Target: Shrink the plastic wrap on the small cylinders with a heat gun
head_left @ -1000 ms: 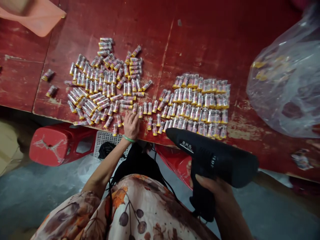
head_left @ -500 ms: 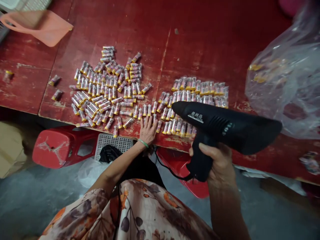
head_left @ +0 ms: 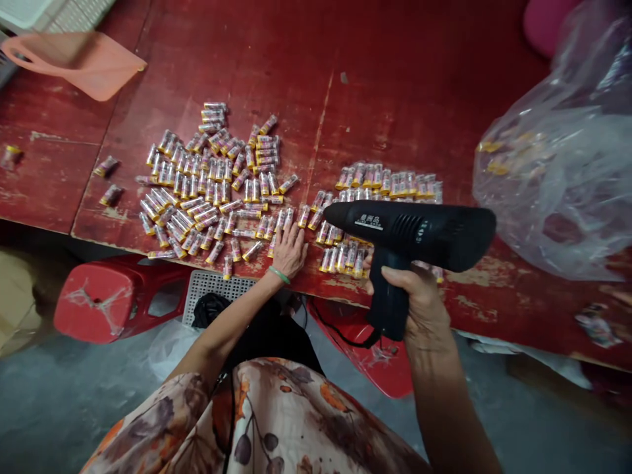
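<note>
Your right hand (head_left: 413, 306) is clenched around the black grip of a heat gun (head_left: 409, 230), holding it level above the table's front edge with the nozzle aimed toward your left hand. Your left hand (head_left: 289, 251) is released and grasps nothing: it lies palm down on the worn red table (head_left: 316, 85), with its fingers (head_left: 285, 230) spread and reaching in among the small film-wrapped cylinders (head_left: 212, 178).

Those cylinders lie in two groups. The one on your left is a loose scatter at mixed angles, with a few strays (head_left: 106, 166) apart from it toward the table's left side. The one on your right stands in closer, more even rows (head_left: 380, 184), yellow ends mostly turned away from you, though the heat gun hides part of it. That tidier group looks further along, while the scatter looks as if it has more handling left.

A clear plastic bag (head_left: 553, 178) with yellow-tipped pieces inside lies at the table's right, and a pink plastic scoop (head_left: 83, 66) sits at the far left. A red plastic stool (head_left: 93, 303) stands below the table edge, beside a grey perforated crate (head_left: 217, 286)
</note>
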A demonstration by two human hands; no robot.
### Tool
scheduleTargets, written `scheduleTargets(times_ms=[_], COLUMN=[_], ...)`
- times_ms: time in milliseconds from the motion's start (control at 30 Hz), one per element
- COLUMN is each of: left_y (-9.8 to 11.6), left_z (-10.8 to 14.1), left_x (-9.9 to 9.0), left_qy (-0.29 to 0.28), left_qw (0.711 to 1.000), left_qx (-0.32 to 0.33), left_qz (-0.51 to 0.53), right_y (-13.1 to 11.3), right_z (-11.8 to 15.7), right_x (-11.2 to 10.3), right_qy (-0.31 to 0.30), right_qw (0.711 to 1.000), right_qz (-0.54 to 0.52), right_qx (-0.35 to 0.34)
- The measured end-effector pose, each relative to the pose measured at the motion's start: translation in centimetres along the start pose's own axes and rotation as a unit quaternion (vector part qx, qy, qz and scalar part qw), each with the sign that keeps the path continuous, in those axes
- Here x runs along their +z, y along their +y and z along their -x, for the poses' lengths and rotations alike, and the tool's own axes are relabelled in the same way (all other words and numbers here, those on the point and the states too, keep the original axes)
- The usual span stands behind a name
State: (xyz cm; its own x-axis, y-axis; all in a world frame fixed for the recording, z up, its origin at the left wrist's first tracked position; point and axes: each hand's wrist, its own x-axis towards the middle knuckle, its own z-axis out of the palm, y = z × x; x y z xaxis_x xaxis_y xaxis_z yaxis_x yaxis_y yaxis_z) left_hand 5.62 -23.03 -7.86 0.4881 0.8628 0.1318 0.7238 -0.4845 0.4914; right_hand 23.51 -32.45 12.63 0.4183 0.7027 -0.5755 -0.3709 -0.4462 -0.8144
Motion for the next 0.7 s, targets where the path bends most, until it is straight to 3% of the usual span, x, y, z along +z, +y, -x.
scheduleTargets(times_ms=[133,300,433,700], left_y=[1.0,1.9,1.5,-2.2], left_z=[-4.9,-8.8,-9.6,-9.0], left_x=[0.7,2.1,2.9,1.2], left_qy=[-0.003,-0.072,-0.091,-0.018], left_qw=[1.000,0.996,0.994,1.000], left_qx=[-0.018,0.053,0.053,-0.023], left_qz=[-0.005,-0.014,-0.013,-0.007], right_y=[-0.1,-0.3,-0.2,-0.1], right_z=[2.3,6.1,7.8,8.7], right_x=[-1.0,-2.7,-2.9,-2.5], right_qy=[0.062,0.085,0.091,0.157], right_qw=[0.998,0.995,0.994,0.984], right_qz=[-0.016,-0.035,-0.021,-0.011], right_qx=[-0.007,0.038,0.065,0.084])
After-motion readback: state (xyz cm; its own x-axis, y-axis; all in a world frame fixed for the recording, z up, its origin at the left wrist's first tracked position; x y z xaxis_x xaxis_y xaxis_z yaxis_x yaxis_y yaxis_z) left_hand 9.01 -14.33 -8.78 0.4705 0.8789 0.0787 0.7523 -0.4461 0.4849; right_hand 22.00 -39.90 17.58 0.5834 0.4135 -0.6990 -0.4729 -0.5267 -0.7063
